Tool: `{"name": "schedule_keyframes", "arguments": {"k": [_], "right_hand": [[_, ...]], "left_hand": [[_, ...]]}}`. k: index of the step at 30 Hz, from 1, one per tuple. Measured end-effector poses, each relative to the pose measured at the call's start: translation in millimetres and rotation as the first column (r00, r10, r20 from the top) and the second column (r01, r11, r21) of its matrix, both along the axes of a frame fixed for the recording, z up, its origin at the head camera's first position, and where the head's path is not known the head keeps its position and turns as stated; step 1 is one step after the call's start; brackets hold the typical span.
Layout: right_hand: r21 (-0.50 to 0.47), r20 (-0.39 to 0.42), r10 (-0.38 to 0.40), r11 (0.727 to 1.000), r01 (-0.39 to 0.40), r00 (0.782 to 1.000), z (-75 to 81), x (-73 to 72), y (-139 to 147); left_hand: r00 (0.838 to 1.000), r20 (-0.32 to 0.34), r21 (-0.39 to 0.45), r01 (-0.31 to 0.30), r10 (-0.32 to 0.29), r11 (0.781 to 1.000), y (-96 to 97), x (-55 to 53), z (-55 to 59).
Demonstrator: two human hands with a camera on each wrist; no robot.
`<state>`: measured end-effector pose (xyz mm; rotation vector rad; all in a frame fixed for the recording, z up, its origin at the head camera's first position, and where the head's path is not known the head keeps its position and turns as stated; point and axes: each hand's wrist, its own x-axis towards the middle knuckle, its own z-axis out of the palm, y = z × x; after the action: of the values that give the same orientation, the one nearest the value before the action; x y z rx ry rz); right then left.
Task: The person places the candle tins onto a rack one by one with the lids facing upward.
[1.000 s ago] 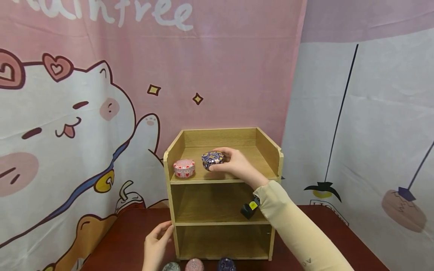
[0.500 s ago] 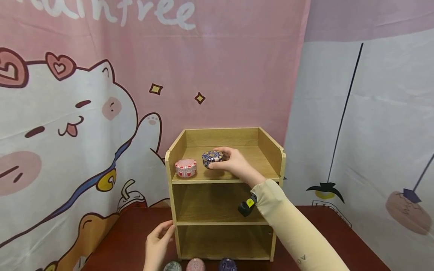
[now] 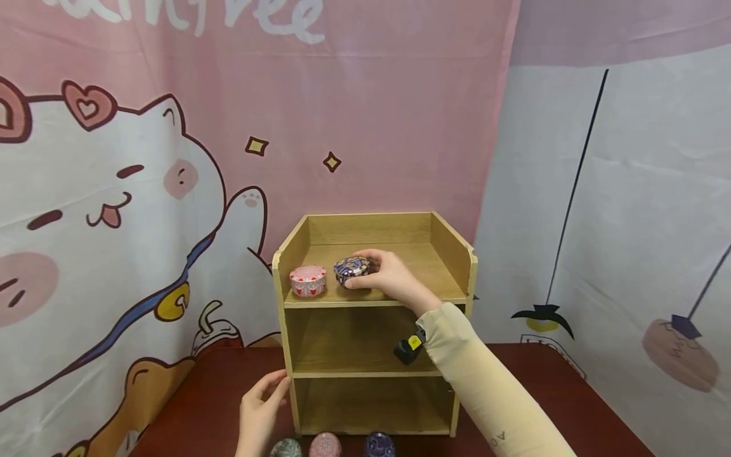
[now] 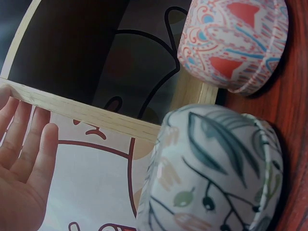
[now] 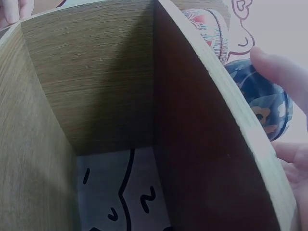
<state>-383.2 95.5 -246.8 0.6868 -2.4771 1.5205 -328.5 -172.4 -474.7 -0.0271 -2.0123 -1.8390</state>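
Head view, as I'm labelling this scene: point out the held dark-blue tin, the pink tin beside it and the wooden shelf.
Dark-blue tin [image 3: 349, 268], head view: its patterned lid.
Pink tin [image 3: 308, 286], head view: its front side.
Wooden shelf [image 3: 368, 228], head view: its raised back board.

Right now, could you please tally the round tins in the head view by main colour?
Pink: 2, the pink shelf tin and the pink table tin
Dark blue: 2, the dark blue held tin and the dark blue table tin
Green and white: 1, the leafy table tin
Total: 5
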Motion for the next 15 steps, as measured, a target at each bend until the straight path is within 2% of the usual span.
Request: {"name": "schedule_keyframes", "arguments": {"k": [8, 15], "right_hand": [[0.025, -0.004, 0.011, 1.0, -0.011, 1.0, 0.8, -0.4, -1.6], [0.047, 0.014, 0.01, 0.999, -0.01, 1.0, -0.5, 0.1, -2.0]], "left_hand": [[1.0, -0.025, -0.026, -0.006, 0.005, 1.0, -1.5, -1.8, -0.9], [1.0, -0.03, -0.006, -0.008, 0.007, 1.0, -0.3, 0.7, -2.5]]}}
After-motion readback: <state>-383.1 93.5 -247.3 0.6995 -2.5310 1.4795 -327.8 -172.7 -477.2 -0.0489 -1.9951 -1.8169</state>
